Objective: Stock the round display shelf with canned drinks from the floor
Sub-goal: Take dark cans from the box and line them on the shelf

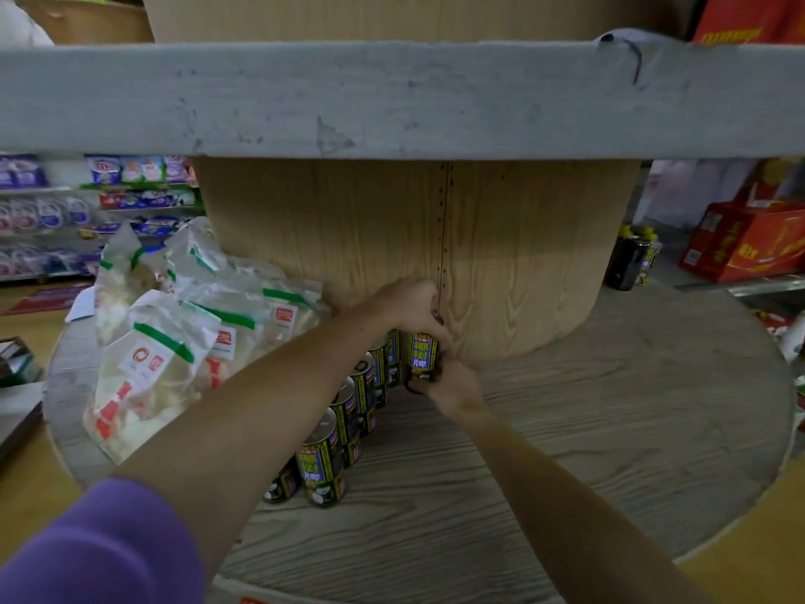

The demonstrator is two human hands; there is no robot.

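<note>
Presently: round shelf (610,429), lower tier, frame centre and right. Row of cans (348,420) at centre. One can (421,353) against the core, grasped by left hand (409,305) and right hand (451,385) fingers. Placing step; next, release it upright.

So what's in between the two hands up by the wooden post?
A canned drink stands between them in the head view. The left hand grips its top and the right hand holds its bottom, right against the wooden centre column.

Clear snack bags (174,342) left, red gift boxes (749,241) right.
</note>
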